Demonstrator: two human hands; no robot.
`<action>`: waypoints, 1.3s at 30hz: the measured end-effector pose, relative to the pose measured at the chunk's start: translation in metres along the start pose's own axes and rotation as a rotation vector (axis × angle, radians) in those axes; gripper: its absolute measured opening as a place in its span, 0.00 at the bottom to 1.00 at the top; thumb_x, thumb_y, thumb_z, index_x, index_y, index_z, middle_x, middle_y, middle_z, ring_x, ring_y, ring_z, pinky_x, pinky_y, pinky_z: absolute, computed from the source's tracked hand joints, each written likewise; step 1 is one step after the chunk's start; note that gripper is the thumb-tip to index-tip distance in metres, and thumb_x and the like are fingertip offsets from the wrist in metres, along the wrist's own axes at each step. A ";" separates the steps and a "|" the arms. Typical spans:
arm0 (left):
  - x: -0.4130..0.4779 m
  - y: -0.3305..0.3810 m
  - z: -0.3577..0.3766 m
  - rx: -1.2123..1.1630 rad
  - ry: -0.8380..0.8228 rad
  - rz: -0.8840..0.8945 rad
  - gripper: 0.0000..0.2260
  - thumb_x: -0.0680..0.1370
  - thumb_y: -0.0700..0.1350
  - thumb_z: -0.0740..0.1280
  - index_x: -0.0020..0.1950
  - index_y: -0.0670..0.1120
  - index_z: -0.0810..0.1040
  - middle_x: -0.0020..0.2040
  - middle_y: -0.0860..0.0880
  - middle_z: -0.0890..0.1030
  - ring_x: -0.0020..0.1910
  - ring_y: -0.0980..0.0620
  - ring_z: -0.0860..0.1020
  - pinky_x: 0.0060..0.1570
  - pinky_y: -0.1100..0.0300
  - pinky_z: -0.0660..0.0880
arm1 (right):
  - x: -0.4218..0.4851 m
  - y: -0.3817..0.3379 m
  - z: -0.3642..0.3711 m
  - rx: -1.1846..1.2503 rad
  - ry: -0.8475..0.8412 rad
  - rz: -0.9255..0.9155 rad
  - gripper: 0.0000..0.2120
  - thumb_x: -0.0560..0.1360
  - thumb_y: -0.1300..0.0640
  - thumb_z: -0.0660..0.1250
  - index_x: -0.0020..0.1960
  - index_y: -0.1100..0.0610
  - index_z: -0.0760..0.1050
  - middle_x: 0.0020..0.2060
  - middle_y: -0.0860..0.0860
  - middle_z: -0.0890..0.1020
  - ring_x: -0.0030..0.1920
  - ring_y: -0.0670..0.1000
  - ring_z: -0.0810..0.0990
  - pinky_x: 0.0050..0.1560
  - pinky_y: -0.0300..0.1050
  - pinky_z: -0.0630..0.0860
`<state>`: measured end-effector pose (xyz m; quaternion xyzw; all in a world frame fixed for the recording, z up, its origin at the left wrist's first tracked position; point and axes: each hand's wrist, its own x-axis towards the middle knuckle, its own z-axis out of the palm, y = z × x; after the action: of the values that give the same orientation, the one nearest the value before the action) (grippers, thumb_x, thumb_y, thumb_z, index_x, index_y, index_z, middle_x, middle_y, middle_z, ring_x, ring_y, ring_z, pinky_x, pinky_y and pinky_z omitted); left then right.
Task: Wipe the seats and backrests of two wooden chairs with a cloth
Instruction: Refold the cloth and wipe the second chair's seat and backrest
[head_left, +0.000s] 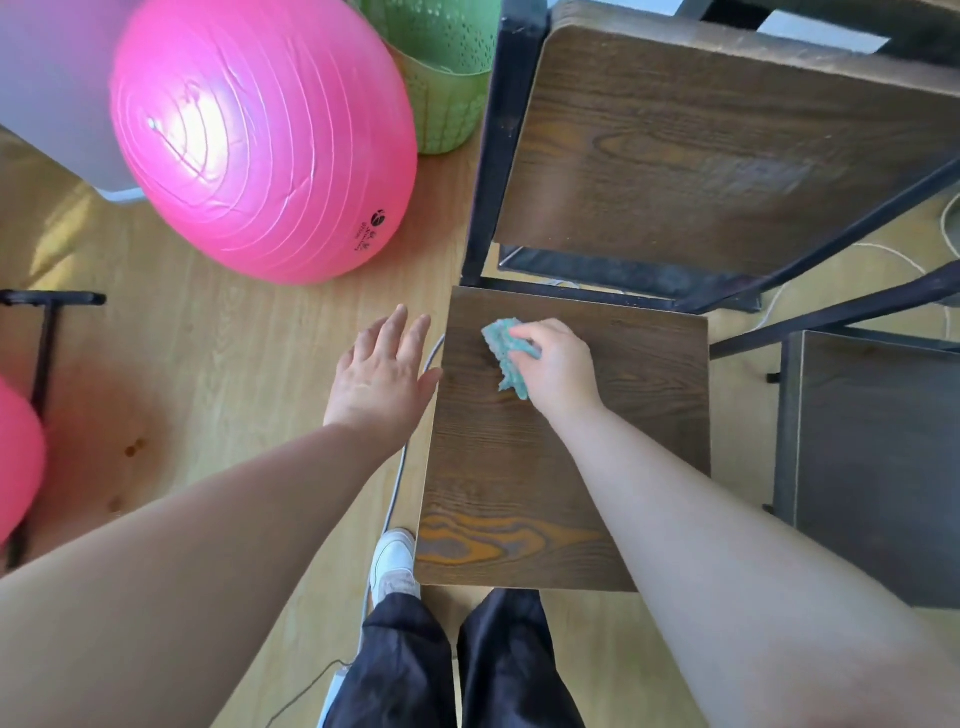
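A dark wooden chair stands right in front of me, its square seat (561, 467) below its tall backrest (727, 145) on a black metal frame. My right hand (558, 366) grips a crumpled teal cloth (506, 358) and presses it on the far left part of the seat. My left hand (382, 371) hovers with fingers spread just left of the seat's edge, holding nothing. A second chair's grey-brown seat (878, 467) shows at the right edge.
A big pink exercise ball (260, 135) sits on the wooden floor at the upper left, a green perforated basket (447, 78) behind it. Another pink ball (18, 457) and a black stand (44, 332) are at the left edge. A white cable (397, 483) runs beside the chair near my shoe (392, 558).
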<state>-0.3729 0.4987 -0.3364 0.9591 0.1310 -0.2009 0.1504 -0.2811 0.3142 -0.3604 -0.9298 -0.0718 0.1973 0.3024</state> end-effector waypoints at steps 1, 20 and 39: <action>-0.004 0.005 0.001 0.004 -0.007 0.013 0.27 0.83 0.58 0.50 0.79 0.52 0.47 0.80 0.50 0.48 0.78 0.47 0.48 0.72 0.47 0.59 | -0.010 0.009 -0.006 -0.004 0.004 0.015 0.12 0.77 0.59 0.68 0.61 0.54 0.79 0.59 0.47 0.76 0.56 0.45 0.76 0.47 0.27 0.71; -0.036 0.079 0.054 0.053 -0.116 0.083 0.28 0.82 0.58 0.54 0.79 0.53 0.49 0.80 0.50 0.50 0.78 0.48 0.49 0.73 0.49 0.57 | -0.068 0.102 -0.021 -0.179 -0.054 -0.143 0.13 0.75 0.61 0.68 0.59 0.55 0.80 0.58 0.49 0.75 0.59 0.51 0.72 0.54 0.47 0.75; -0.016 0.117 0.082 -0.107 -0.136 -0.017 0.13 0.80 0.51 0.60 0.37 0.51 0.67 0.34 0.54 0.72 0.42 0.46 0.75 0.43 0.53 0.64 | -0.086 0.097 -0.029 0.166 -0.024 0.043 0.12 0.78 0.60 0.65 0.59 0.52 0.81 0.50 0.49 0.82 0.46 0.47 0.79 0.47 0.40 0.78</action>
<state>-0.3787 0.3600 -0.3734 0.9326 0.1394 -0.2597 0.2084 -0.3466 0.1990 -0.3686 -0.9004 -0.0389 0.2199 0.3733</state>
